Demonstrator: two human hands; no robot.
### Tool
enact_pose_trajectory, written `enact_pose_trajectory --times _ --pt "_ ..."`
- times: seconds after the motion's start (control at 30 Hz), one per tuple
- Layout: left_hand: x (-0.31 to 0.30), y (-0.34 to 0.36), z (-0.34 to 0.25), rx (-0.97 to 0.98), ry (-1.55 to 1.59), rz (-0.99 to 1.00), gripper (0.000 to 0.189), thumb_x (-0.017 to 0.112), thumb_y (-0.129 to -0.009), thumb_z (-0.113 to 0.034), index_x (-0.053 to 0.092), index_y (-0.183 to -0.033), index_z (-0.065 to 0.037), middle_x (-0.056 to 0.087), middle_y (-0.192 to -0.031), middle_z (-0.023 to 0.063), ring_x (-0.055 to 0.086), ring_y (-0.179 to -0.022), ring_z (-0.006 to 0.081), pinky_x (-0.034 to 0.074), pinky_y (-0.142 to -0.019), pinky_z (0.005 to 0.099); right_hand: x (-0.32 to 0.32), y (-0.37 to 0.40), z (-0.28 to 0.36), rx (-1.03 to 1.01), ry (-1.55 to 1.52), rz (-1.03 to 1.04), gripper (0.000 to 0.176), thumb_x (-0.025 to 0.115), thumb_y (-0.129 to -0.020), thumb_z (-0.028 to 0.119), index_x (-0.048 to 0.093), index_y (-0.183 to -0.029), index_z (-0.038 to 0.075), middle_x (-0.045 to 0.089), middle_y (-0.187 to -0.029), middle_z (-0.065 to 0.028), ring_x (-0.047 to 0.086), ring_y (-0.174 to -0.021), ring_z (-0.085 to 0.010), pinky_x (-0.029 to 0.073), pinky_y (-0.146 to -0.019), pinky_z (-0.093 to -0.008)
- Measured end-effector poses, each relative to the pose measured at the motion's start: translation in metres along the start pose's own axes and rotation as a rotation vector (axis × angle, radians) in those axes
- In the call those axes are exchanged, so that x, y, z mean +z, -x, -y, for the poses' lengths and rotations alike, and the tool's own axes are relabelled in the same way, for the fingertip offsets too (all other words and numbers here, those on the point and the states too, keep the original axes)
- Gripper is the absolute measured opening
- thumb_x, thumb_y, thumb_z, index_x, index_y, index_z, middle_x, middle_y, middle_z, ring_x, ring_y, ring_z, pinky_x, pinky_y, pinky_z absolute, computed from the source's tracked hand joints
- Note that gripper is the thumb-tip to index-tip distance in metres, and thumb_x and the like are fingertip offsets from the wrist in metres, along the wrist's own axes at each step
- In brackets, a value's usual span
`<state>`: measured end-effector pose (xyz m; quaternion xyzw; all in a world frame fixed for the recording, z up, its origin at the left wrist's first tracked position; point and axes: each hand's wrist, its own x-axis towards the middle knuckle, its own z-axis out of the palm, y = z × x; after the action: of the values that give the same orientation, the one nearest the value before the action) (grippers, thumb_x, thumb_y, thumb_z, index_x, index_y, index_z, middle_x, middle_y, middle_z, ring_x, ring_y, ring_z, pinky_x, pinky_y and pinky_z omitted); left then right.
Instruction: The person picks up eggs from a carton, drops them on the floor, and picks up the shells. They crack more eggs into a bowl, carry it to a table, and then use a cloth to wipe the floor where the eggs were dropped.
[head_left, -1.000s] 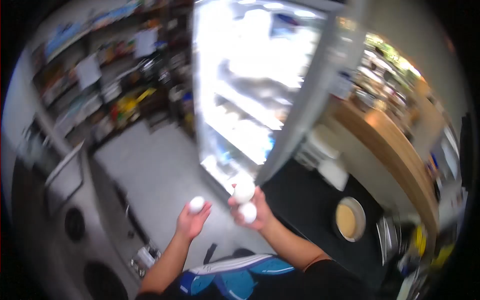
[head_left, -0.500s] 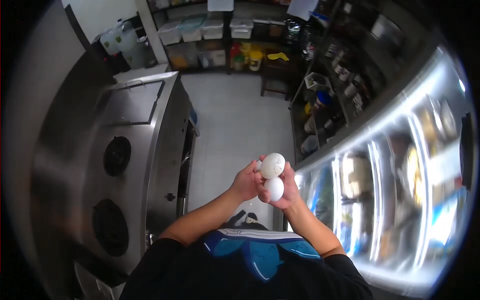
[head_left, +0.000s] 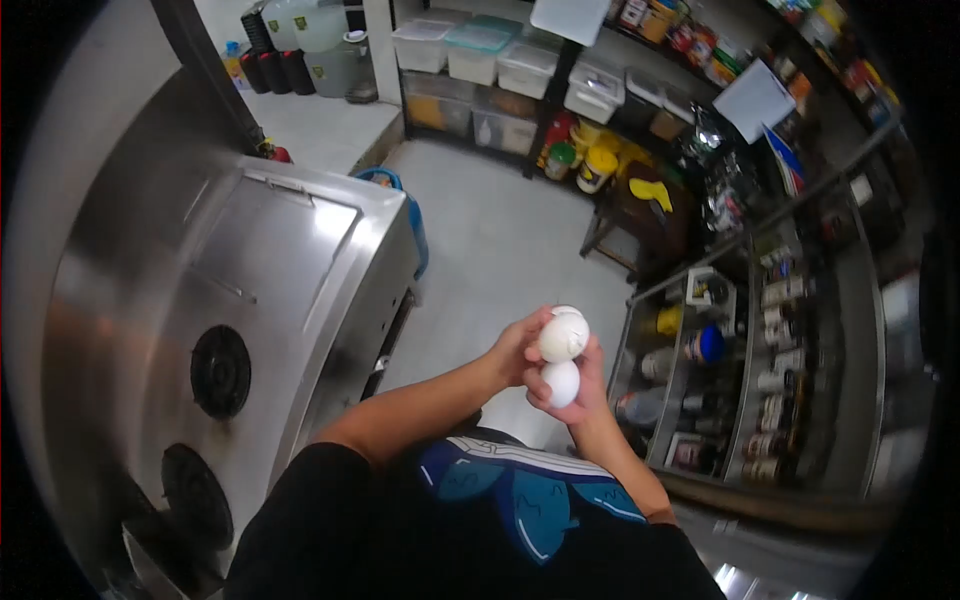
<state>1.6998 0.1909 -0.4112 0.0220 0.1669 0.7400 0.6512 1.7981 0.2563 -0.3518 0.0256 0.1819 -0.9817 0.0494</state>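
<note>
Both of my hands are close together in front of my chest, holding white eggs. My right hand [head_left: 580,388] has its fingers wrapped round a lower white egg [head_left: 561,383], with an upper egg [head_left: 563,338] resting on top, its shell cracked. Against that upper egg is my left hand [head_left: 517,346], its fingers curled; part of another white egg [head_left: 566,310] shows behind, between the hands. The fingertips are partly hidden by the eggs.
A steel stove [head_left: 330,245] with black burners [head_left: 220,371] stands at the left. Shelves with bottles and jars [head_left: 775,380] line the right. Ahead are plastic bins [head_left: 485,50], a dark stool [head_left: 650,215] with a yellow item, and a blue object [head_left: 418,235] beside the stove.
The view has turned to the right, away from the lit glass-fronted fridge, and the shelves now fill the right side. My hands still hold the eggs; the rear one shows above the cracked egg.
</note>
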Motion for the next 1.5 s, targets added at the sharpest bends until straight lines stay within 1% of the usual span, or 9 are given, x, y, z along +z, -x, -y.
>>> enact_pose_trajectory --times 0.43,0.67,0.8,0.93,0.97,1.03,1.13,1.2,1.5 --pt "-0.012 -0.201 -0.253 0.062 0.026 -0.021 0.037 0.041 -0.09 -0.039 0.05 -0.113 -0.011 0.059 -0.101 0.0077 0.057 -0.09 0.0235 0.048 -0.078 0.0376 -0.052 -0.263 0.214 0.092 0.061 0.09 0.06 0.047 -0.081 0.06 0.039 -0.125 0.019 0.058 -0.102 -0.0135 0.054 -0.054 -0.0232 0.043 -0.041 -0.0319" --pt "-0.042 -0.26 -0.388 0.664 -0.203 -0.178 0.037 0.043 -0.09 -0.038 0.051 -0.114 -0.01 0.06 -0.101 0.0073 0.057 -0.092 0.0231 0.048 -0.078 0.0377 -0.056 -0.451 0.293 0.405 0.053 0.239 0.066 0.045 -0.08 0.062 0.04 -0.125 0.013 0.06 -0.101 -0.017 0.059 -0.057 -0.0252 0.049 -0.047 -0.0336" --pt "-0.133 -0.27 -0.457 0.614 0.406 0.036 0.037 0.043 -0.09 -0.038 0.052 -0.113 -0.01 0.06 -0.102 0.0063 0.057 -0.094 0.0224 0.047 -0.08 0.0388 -0.059 -0.557 0.285 0.571 0.175 0.213 0.064 0.047 -0.079 0.062 0.039 -0.125 0.017 0.06 -0.101 -0.0149 0.059 -0.061 -0.0247 0.047 -0.045 -0.0323" --pt "-0.126 -0.239 -0.554 0.808 0.382 -0.304 0.04 0.04 -0.091 -0.043 0.054 -0.111 -0.012 0.06 -0.106 0.0075 0.057 -0.096 0.0239 0.045 -0.084 0.0417 -0.043 -0.668 0.266 0.731 0.206 0.378 0.06 0.045 -0.079 0.063 0.042 -0.122 0.021 0.061 -0.095 -0.0119 0.058 -0.054 -0.0254 0.044 -0.039 -0.0328" --pt "-0.151 -0.232 -0.575 0.876 0.343 -0.057 0.043 0.039 -0.091 -0.045 0.053 -0.112 -0.011 0.059 -0.11 0.0081 0.056 -0.1 0.0251 0.044 -0.087 0.0418 -0.038 -0.694 0.258 0.732 0.216 0.363 0.061 0.046 -0.079 0.062 0.042 -0.121 0.018 0.06 -0.096 -0.0105 0.057 -0.061 -0.0244 0.044 -0.047 -0.0329" --pt "-0.148 -0.214 -0.624 0.93 0.255 -0.177 0.043 0.039 -0.091 -0.045 0.053 -0.113 -0.011 0.06 -0.109 0.0076 0.056 -0.1 0.0248 0.045 -0.086 0.0416 -0.036 -0.745 0.241 0.744 0.176 0.307 0.066 0.05 -0.08 0.058 0.04 -0.123 0.009 0.057 -0.104 -0.0102 0.055 -0.084 -0.0221 0.045 -0.071 -0.0334" --pt "-0.17 -0.208 -0.708 1.004 0.255 -0.1 0.045 0.037 -0.091 -0.045 0.053 -0.113 -0.009 0.06 -0.108 0.0079 0.057 -0.098 0.024 0.046 -0.084 0.0413 -0.018 -0.839 0.231 0.779 0.206 0.35 0.068 0.051 -0.079 0.059 0.039 -0.126 0.01 0.058 -0.104 -0.0113 0.056 -0.082 -0.0217 0.048 -0.066 -0.0346" --pt "-0.193 -0.205 -0.757 1.063 0.257 -0.057 0.044 0.037 -0.091 -0.043 0.052 -0.113 -0.008 0.06 -0.107 0.0091 0.058 -0.096 0.0241 0.047 -0.082 0.0411 0.013 -0.894 0.232 0.848 0.305 0.408 0.067 0.047 -0.077 0.064 0.041 -0.126 0.019 0.062 -0.094 -0.0091 0.057 -0.054 -0.0233 0.046 -0.042 -0.0318" --pt "-0.256 -0.156 -0.995 1.483 -0.248 -0.083 0.067 0.066 -0.064 -0.021 0.042 -0.124 -0.008 0.052 -0.117 0.0137 0.05 -0.108 0.0234 0.041 -0.091 0.0378 0.04 -1.157 0.145 0.968 0.009 0.586 0.076 0.052 -0.075 0.062 0.036 -0.129 0.012 0.06 -0.099 -0.0184 0.058 -0.059 -0.0264 0.048 -0.046 -0.0338"
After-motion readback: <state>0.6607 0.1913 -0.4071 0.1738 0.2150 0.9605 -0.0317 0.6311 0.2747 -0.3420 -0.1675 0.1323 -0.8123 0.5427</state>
